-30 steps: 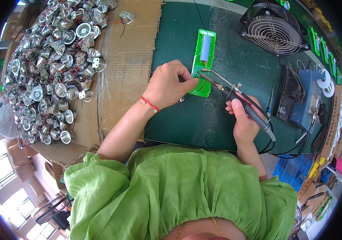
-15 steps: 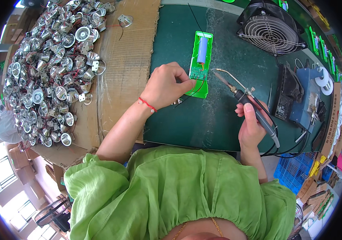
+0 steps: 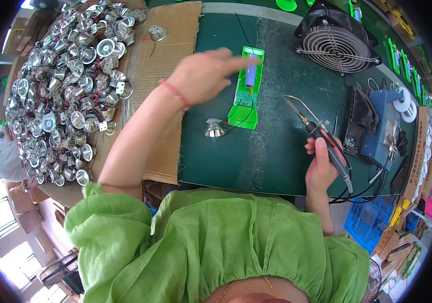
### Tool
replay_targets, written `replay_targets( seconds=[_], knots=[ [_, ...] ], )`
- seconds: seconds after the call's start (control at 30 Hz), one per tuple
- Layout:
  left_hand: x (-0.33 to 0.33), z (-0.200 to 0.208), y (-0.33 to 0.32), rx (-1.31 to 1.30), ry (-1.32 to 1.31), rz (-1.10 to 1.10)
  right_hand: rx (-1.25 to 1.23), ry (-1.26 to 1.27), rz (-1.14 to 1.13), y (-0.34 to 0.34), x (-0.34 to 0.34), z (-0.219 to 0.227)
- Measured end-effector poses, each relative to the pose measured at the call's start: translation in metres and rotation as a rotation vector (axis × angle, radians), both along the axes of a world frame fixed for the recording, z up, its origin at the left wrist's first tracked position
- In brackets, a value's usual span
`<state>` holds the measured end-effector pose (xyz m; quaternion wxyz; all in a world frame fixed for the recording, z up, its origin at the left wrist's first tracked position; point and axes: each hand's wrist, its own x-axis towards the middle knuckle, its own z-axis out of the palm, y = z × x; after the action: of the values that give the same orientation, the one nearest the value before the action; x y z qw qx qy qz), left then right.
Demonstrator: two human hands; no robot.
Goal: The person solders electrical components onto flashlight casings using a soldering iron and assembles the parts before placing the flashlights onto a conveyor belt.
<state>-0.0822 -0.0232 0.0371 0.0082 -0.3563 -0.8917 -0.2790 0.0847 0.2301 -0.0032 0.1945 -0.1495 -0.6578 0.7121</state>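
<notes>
My left hand [image 3: 200, 77], a little blurred, is over the upper part of a green plastic casing [image 3: 246, 119]. Its index finger stretches across a blue cylindrical battery [image 3: 251, 76], and nothing shows in the fingers. Whether the fingertip touches is unclear. Below the battery sits a green circuit board [image 3: 246, 98]. Red and black wires run from it to a silver lamp reflector [image 3: 215, 129] lying left of the casing. My right hand [image 3: 321, 160] is closed round a soldering iron [image 3: 328, 150] with a thin metal feed tube, its tip pointing up-left, apart from the casing.
Many silver reflectors [image 3: 77, 118] are heaped on cardboard [image 3: 168, 55] at the left. A black fan with a wire grille [image 3: 336, 49] stands at the far right, near a blue soldering station [image 3: 377, 121] with a white spool [image 3: 405, 103]. More green casings [image 3: 398, 63] line the right edge.
My left hand has moved up from the board end of the casing to the battery, its index finger now extended. The reflector has come into view. The soldering iron has shifted slightly down and right.
</notes>
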Motion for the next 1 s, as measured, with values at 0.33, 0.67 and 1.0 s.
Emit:
replay_targets(
  seconds=[0.33,0.67,1.0],
  knots=[
    [0.041,0.017,0.014,-0.552,0.106,0.055,0.083,0.065,-0.110,0.015,0.002,0.010],
    [0.049,-0.018,0.007,0.308,-0.137,0.126,0.182,0.124,0.071,-0.007,0.004,0.021],
    [0.053,-0.013,0.014,0.150,-0.096,0.268,0.296,0.083,0.224,-0.027,-0.006,0.005]
  ],
)
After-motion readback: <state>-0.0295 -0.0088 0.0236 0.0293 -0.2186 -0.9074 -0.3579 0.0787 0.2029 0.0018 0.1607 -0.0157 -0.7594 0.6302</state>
